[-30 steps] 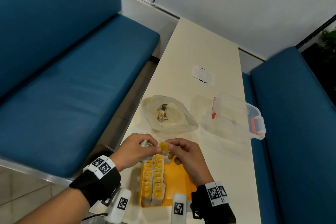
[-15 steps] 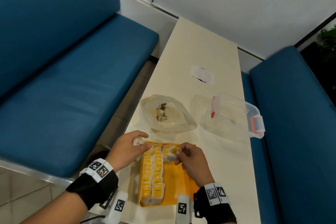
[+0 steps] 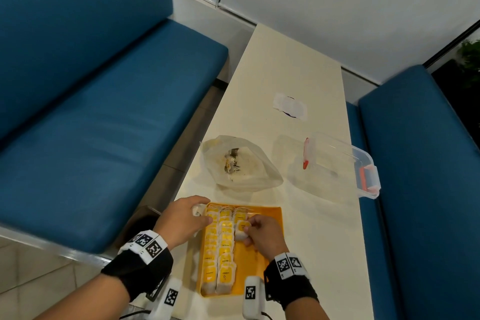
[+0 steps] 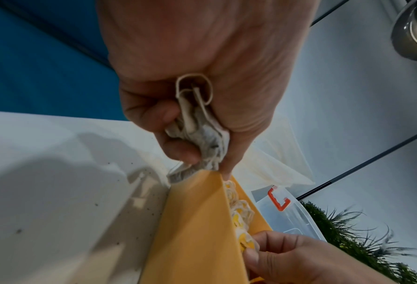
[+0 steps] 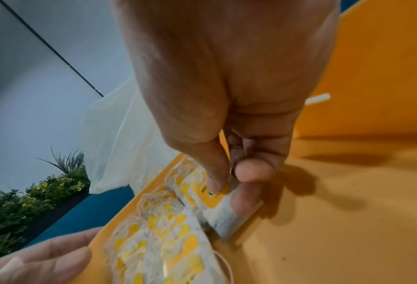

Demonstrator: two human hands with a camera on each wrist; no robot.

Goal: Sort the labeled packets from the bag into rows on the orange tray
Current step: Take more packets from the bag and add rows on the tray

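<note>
The orange tray (image 3: 270, 218) lies at the table's near end with two long rows of yellow-labeled white packets (image 3: 219, 247) and the start of a third row. My right hand (image 3: 255, 231) pinches one packet (image 3: 241, 230) by its yellow label (image 5: 212, 199) and holds it down on the tray at the third row. My left hand (image 3: 197, 213) sits at the tray's far left corner, fingers curled round a bunch of white packets (image 4: 202, 130). The clear plastic bag (image 3: 239, 163) lies beyond the tray with a few bits inside.
A clear lidded plastic box (image 3: 340, 163) with orange clips stands on the table to the right of the bag. A white paper slip (image 3: 290, 109) lies farther back. Blue benches (image 3: 91, 112) flank the narrow table on both sides.
Both hands came down from above the tray. The right hand brought its packet onto the tray at the third row; the left hand moved to the tray's far left corner, still holding packets.
</note>
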